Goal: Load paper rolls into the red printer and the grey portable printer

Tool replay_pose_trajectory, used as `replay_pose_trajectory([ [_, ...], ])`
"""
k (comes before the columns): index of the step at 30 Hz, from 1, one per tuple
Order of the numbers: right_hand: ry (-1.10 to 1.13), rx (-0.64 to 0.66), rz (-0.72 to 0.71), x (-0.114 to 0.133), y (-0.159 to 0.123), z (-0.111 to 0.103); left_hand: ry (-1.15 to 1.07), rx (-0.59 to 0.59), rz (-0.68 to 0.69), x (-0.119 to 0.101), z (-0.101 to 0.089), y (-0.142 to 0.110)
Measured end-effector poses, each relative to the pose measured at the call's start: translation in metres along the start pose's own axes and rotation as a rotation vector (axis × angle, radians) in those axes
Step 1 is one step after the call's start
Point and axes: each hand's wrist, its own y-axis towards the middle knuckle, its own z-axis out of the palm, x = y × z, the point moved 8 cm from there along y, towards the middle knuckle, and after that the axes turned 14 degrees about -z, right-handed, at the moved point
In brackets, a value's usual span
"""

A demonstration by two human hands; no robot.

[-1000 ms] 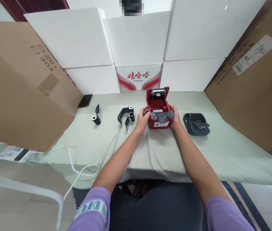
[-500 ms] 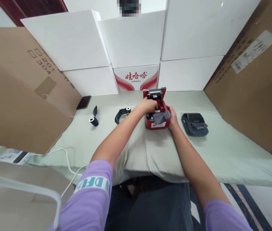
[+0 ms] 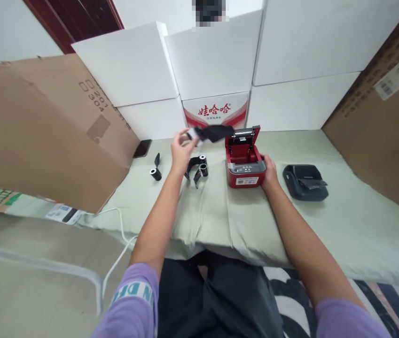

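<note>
Head view: left hand (image 3: 181,146) pinches a blurry paper roll (image 3: 209,133) mid-frame, right hand (image 3: 269,172) touches the red label printer (image 3: 245,169), can't tell if clamped.

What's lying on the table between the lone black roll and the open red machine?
In the head view, two dark rolls with trailing strips sit close together there; the left forearm also crosses the stretch.

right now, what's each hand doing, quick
Left hand: closed, holding a blurred roll with a black strip.
Right hand: against the red printer, grip unclear.
</note>
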Motion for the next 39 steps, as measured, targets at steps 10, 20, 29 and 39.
replay_pose_trajectory([
  [10, 0.011, -0.053, 0.002, 0.001, 0.001, -0.001, 0.654, -0.454, -0.175, 0.070, -0.105, -0.003],
  [20, 0.017, -0.055, -0.006, 0.004, 0.002, 0.002, 0.753, -0.335, -0.193, 0.092, -0.094, -0.029],
  [29, 0.005, -0.068, -0.010, 0.007, 0.002, 0.003, 0.617, -0.976, -0.160, 0.076, -0.164, -0.066],
  [39, 0.005, -0.072, -0.003, 0.002, 0.002, 0.000, -0.042, -0.674, -0.110, 0.111, -0.169, -0.040],
])
